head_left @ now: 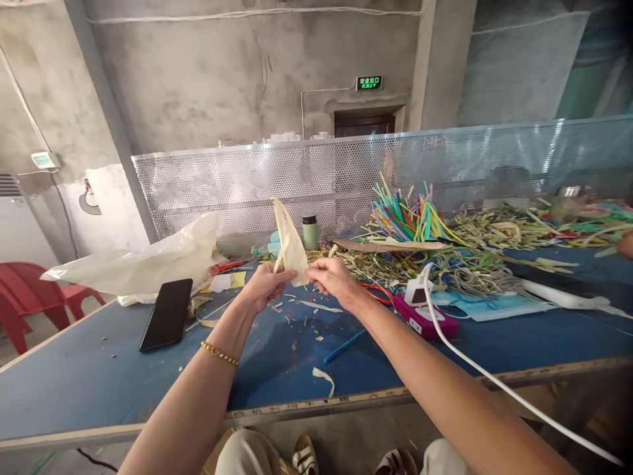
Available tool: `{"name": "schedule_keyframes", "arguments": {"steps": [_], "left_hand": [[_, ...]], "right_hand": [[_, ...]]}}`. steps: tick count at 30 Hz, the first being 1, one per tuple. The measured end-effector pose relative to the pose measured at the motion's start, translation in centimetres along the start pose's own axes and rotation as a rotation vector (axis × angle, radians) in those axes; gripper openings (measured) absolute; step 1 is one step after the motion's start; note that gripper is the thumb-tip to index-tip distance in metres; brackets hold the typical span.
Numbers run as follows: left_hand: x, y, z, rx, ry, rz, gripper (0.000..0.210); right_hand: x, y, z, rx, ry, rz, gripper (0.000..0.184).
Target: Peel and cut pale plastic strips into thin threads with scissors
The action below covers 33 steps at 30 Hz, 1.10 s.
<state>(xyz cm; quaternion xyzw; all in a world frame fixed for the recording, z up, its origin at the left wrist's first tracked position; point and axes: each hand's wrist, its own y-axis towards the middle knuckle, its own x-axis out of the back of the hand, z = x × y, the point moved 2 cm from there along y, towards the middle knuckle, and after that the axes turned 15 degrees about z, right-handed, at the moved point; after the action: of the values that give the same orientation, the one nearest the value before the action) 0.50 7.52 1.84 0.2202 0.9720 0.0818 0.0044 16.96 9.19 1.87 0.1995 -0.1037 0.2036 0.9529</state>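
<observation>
A pale cream, leaf-shaped piece that looks like corn husk [291, 244] stands upright between my hands above the blue table [277, 376]. My left hand [267, 285] pinches its lower left edge between thumb and fingers, and a narrow strip of the same material sticks up there. At the lower right corner, my right hand [332, 280] is closed on the piece with thumb and forefinger. Small pale scraps [324, 379] and a blue stick [345, 347] lie on the table below my hands.
A black phone [166, 315] and a large plastic bag [143, 260] lie to the left. A green bottle [310, 233] stands behind my hands. On the right are colourful stems [410, 214], piled dried strips [494, 231], a purple power strip [426, 319] and a white cable [475, 369].
</observation>
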Motion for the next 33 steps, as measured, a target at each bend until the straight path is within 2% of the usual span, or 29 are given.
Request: {"name": "schedule_keyframes", "arguments": {"steps": [5,13,21,25,28,33], "left_hand": [[-0.5,0.4,0.6,-0.021,0.058,-0.043,0.041],[-0.8,0.7,0.7,-0.02,0.17,-0.114,0.03],[-1.2,0.7,0.7,-0.139,0.316,-0.167,0.025],[-1.1,0.5,0.5,-0.129,0.367,-0.145,0.023],[-0.8,0.5,0.5,-0.1,0.338,-0.103,0.025],[-0.8,0.3,0.3,-0.105,0.129,0.082,0.033]], "right_hand": [[-0.3,0.0,-0.1,-0.014,-0.075,0.041,0.015],[-0.1,0.5,-1.2,0.018,-0.273,0.04,0.007],[-0.5,0.1,-0.5,0.011,-0.397,0.021,0.016],[-1.0,-0.1,-0.1,0.097,-0.507,-0.021,0.017],[-1.3,-0.1,-0.3,0.092,-0.5,-0.002,0.016],[-0.9,0.3,-1.3,0.065,-0.34,0.048,0.012]]}}
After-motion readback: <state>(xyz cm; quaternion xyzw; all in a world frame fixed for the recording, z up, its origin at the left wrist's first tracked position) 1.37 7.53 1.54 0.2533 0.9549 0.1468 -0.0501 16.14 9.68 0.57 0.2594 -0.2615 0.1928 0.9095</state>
